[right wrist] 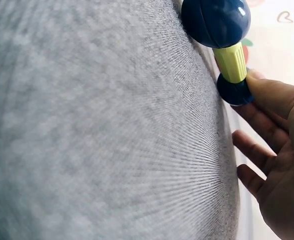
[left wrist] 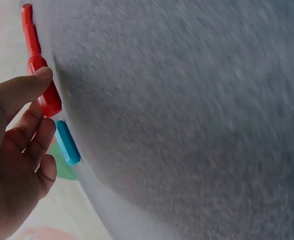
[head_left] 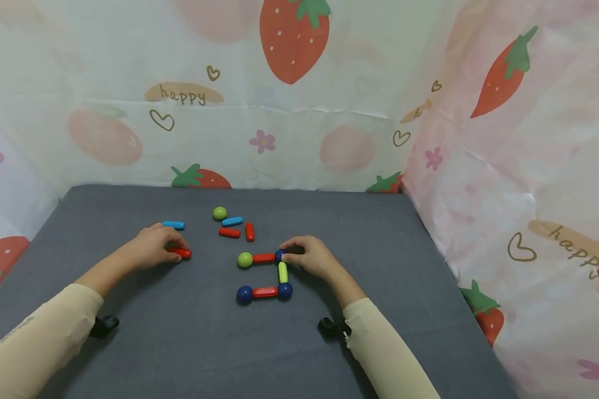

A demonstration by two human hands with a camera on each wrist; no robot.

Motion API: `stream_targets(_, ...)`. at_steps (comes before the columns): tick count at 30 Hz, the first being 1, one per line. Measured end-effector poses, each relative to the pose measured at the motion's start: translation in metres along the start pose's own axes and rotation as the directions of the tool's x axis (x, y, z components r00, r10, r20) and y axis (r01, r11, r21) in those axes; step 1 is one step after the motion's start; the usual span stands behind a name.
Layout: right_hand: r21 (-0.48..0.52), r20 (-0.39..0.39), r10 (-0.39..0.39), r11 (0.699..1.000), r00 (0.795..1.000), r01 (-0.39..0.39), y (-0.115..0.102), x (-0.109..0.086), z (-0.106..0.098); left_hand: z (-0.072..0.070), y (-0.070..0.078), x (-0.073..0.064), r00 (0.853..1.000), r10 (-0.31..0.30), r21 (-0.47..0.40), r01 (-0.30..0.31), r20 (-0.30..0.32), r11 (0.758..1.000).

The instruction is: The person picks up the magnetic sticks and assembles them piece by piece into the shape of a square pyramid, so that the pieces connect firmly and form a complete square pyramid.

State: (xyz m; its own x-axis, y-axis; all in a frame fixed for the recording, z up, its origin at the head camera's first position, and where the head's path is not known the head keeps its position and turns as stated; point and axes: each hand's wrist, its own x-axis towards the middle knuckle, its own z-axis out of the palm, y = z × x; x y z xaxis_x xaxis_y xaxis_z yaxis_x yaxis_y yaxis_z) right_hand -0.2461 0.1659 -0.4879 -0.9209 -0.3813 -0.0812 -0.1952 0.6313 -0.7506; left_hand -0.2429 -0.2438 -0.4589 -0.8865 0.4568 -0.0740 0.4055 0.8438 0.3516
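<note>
My left hand (head_left: 152,246) pinches a short red rod (head_left: 182,254) between thumb and fingers, at or just above the grey table. In the left wrist view the thumb lies across this red rod (left wrist: 50,97). My right hand (head_left: 316,256) holds a dark blue ball (head_left: 279,256) with thumb and forefinger. That ball is a corner of a joined shape on the table. A red rod (head_left: 263,258) runs from it to a green ball (head_left: 244,260). A yellow-green rod (head_left: 283,272) links it to a nearer blue ball (head_left: 285,291), then a red rod (head_left: 265,292) and another blue ball (head_left: 244,295).
Beyond the left hand lies a blue rod (head_left: 173,225). Farther back are a loose green ball (head_left: 219,213), another blue rod (head_left: 232,221) and two red rods, one lying sideways (head_left: 229,233), one pointing away (head_left: 250,232). A strawberry-printed curtain (head_left: 289,138) hangs behind the table.
</note>
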Motion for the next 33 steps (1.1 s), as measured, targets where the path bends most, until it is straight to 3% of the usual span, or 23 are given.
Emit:
stream_targets(5, 0.009, -0.006, -0.010, 1.000, 1.000, 0.010, -0.001, 0.001, -0.001, 0.001, 0.005, 0.000, 1.000, 0.001, -0.093, -0.004, -0.025, 0.996)
stream_targets(9, -0.004, 0.002, -0.002, 1.000, 1.000, 0.002, 0.000, 0.001, 0.000, 0.004, 0.013, -0.002, 0.998, -0.064, -0.215, 0.063, 0.006, 0.974)
stream_targets(15, 0.001, -0.003, -0.014, 1.000, 1.000, 0.014, 0.002, 0.002, 0.000, 0.008, 0.028, -0.004, 0.993, -0.118, -0.363, 0.117, 0.021, 0.925)
stream_targets(22, 0.003, 0.001, -0.007, 1.000, 1.000, 0.007, 0.003, 0.002, 0.001, 0.013, 0.045, -0.002, 0.988, -0.130, -0.529, 0.154, 0.082, 0.835)
stream_targets(33, 0.006, 0.000, 0.001, 1.000, 1.000, -0.001, 0.002, 0.001, 0.001, 0.025, 0.066, 0.002, 0.968, -0.207, -0.613, 0.250, 0.142, 0.750)
